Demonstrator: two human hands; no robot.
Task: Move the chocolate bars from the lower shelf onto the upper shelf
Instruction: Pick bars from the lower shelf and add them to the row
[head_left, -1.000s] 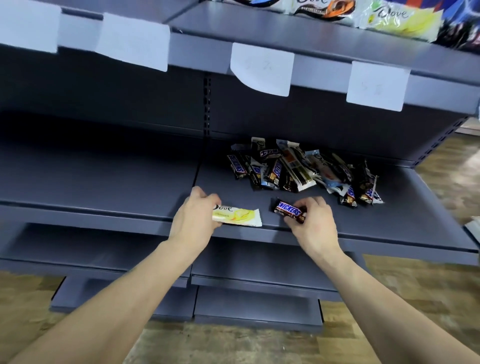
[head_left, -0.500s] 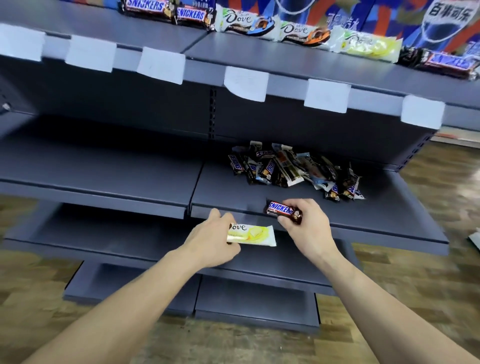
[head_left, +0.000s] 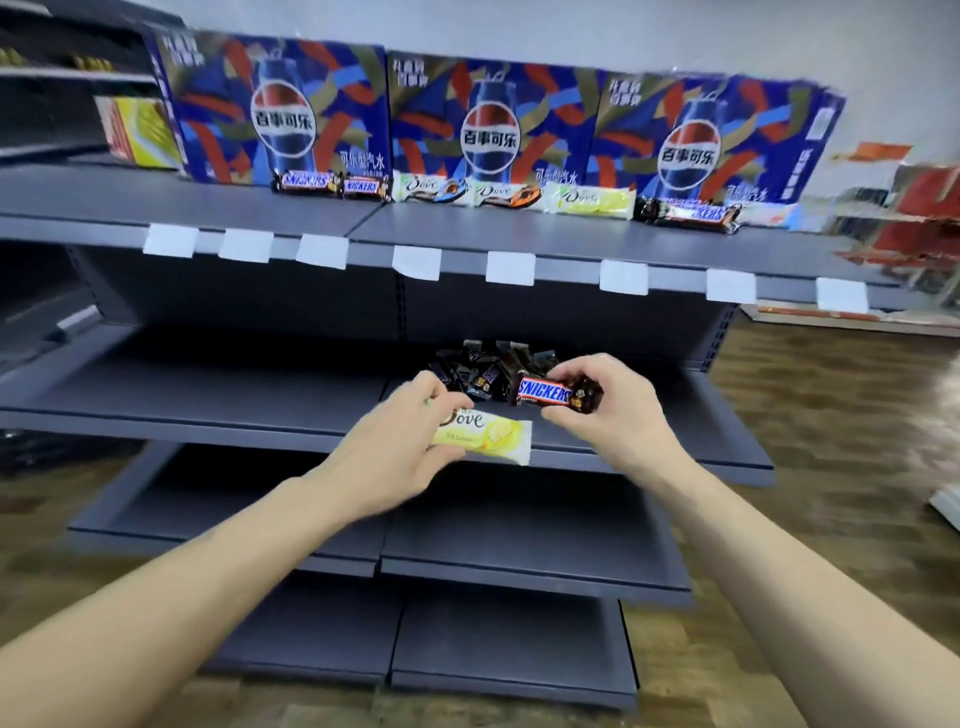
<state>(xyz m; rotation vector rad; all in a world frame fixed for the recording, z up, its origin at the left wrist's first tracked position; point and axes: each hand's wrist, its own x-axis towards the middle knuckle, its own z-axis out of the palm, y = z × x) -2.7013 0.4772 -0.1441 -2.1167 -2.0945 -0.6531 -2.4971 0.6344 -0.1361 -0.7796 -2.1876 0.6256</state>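
My left hand grips a yellow Dove bar by its left end, in front of the lower shelf. My right hand pinches a brown Snickers bar just right of it, a little higher. Behind both hands a pile of chocolate bars lies at the back of the lower shelf, partly hidden. On the upper shelf a row of bars lies side by side: Snickers bars, Dove bars, a green Dove bar and another Snickers bar.
Three blue Pepsi cartons stand behind the row on the upper shelf. White price tags hang along its front edge. Two more grey shelves lie below. A wooden floor lies to the right.
Both hands have lifted their bars off the lower shelf and drawn them up and back. The view has tilted up, bringing the upper shelf and cartons into sight.
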